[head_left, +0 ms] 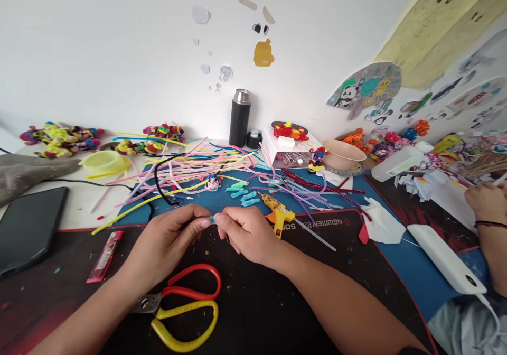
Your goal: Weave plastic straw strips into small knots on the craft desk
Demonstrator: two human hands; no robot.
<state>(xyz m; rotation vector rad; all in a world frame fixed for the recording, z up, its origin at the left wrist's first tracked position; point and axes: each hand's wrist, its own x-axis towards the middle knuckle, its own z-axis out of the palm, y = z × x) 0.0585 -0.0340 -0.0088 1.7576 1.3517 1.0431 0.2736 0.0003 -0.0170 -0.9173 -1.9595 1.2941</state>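
Note:
My left hand [174,239] and my right hand [245,233] meet above the black mat, both in a pinch. Between their fingertips shows a short bit of light blue pipe cleaner [212,220]; most of it is hidden by the fingers. Just beyond my right hand lie several short folded turquoise pipe cleaner pieces [249,198]. A yellow glue gun [282,215] rests beside that hand, a clear glue stick [317,234] poking from its back. Below my hands lie scissors with a red and a yellow handle loop [184,313], their blades partly under my left wrist.
Long pastel pipe cleaners [190,173] spread across the back. Behind them stand a black thermos [240,117] and a beige bowl [344,155]. A black tablet [31,228] lies left, a white power bank [447,259] right. Another person's hand [487,204] is at the right edge.

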